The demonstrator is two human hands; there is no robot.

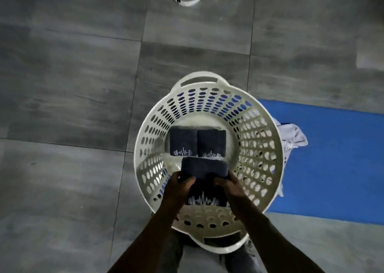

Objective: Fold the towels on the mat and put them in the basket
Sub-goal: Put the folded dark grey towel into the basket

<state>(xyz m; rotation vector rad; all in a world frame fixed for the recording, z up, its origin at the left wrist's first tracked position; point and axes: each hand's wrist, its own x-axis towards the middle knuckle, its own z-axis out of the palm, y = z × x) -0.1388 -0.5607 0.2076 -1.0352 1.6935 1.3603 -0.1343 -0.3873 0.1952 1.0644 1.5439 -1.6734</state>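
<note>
Both hands are holding a folded dark towel (204,169) over the inside of the white laundry basket (268,148). The left hand (178,186) is gripping the towel's left side, with the thumb on top and the fingers curled under it. The right hand (230,186) is gripping the right side in the same way. Two more folded dark towels (197,141) are lying side by side, touching, on the bottom of the basket. The basket is standing on the grey tiled floor (72,85), partly over the edge of the blue mat (332,158). A white cloth (293,136) is lying on the mat, just beside the basket.
</note>
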